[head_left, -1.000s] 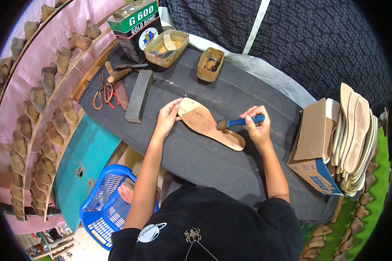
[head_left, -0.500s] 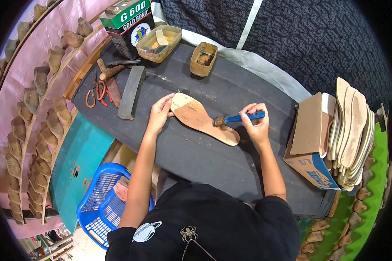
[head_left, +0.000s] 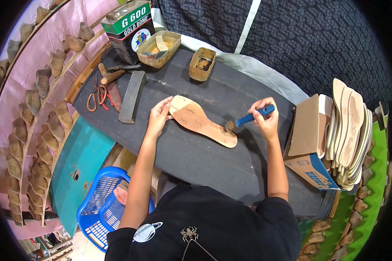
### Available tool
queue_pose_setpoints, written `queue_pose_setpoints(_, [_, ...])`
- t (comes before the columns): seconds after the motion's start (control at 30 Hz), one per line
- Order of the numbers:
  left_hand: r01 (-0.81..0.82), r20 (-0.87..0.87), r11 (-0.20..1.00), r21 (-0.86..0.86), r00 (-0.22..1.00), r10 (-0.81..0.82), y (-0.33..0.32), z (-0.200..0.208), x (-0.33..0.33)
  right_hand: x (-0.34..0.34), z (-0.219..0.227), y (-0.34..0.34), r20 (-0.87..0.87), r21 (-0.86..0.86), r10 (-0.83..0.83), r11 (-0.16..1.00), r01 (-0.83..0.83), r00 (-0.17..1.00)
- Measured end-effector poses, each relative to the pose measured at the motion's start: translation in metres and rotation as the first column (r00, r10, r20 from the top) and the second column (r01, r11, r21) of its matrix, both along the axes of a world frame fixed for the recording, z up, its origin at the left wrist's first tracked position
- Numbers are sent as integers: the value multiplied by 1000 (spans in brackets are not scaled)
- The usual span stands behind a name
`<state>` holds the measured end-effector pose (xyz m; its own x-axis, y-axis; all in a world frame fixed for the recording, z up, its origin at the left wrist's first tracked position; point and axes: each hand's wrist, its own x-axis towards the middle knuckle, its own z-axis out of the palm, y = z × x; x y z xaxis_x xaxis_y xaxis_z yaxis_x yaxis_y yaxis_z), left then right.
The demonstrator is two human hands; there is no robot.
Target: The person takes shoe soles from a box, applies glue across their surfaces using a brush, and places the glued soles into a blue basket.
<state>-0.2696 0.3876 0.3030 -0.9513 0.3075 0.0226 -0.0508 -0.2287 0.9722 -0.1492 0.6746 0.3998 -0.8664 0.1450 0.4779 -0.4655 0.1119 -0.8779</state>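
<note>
A flat, sole-shaped insole (head_left: 198, 122) lies slantwise on the dark work table. Its wide end is pale at the tip; the middle is browner. Pinching that wide end at its left edge is my left hand (head_left: 160, 115), thumb and fingers closed on it. My right hand (head_left: 266, 119) grips a brush (head_left: 247, 118) by its blue handle. The brown bristles touch the insole near its narrow right end.
Across the back stand a metal can (head_left: 128, 32), a tub with a spreader (head_left: 160, 48) and a smaller stained tub (head_left: 201, 65). Scissors (head_left: 101, 96) and a grey block (head_left: 132, 96) lie left. An open carton (head_left: 307, 126) and stacked insoles (head_left: 348, 126) are right; a blue basket (head_left: 101, 187) sits below.
The brush and my right hand have moved right along the insole, from its middle to near the narrow end. My left hand still holds the wide end.
</note>
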Motion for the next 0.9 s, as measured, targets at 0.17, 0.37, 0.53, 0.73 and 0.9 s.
queue_pose_setpoints(0.17, [-55, 4, 983, 177, 998, 55, 0, -2, -1, -41, 5, -7, -79, -283, 22, 958, -44, 997])
queue_pose_setpoints(0.37, [-59, 13, 976, 207, 998, 57, 2, -3, 0, -99, 10, -20, -223, -271, -91, 962, 28, 970])
queue_pose_setpoints(0.53, [-46, -6, 981, 187, 999, 48, -1, -3, 0, -146, 9, -30, -188, 42, -119, 991, 129, 975])
queue_pose_setpoints(0.73, [-22, 1, 986, 164, 1000, 22, 0, -2, 1, -178, 3, -33, -174, 423, -109, 889, 175, 979])
queue_pose_setpoints(0.9, [-30, 0, 987, 155, 1000, 30, -2, 0, 2, -182, 13, -41, -138, 583, -16, 807, 94, 990])
